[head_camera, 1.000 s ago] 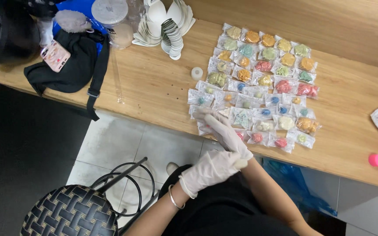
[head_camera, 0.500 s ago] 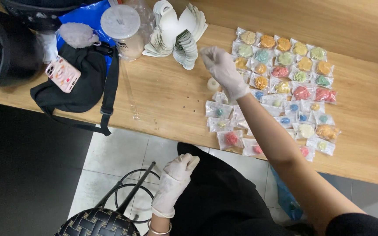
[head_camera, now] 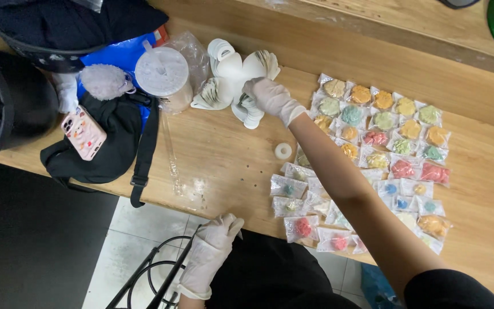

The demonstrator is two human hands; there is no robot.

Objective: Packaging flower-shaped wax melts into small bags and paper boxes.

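I see my gloved right hand (head_camera: pixel 271 98) curled onto the white label stacks (head_camera: pixel 232 86), four or five fanned bundles on the wooden table (head_camera: pixel 224 154). My left hand (head_camera: pixel 212 246), fingers loosely bent and holding nothing, hangs below the table edge; one small white ring (head_camera: pixel 283 151) lies beside the packets (head_camera: pixel 373 154).

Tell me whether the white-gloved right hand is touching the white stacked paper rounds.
Touching: the head view shows the right hand with fingers resting on the white paper stacks.

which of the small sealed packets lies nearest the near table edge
The packet with the red piece, in the bottom row beside the right forearm; it sits slightly lower than the other red one to its left.
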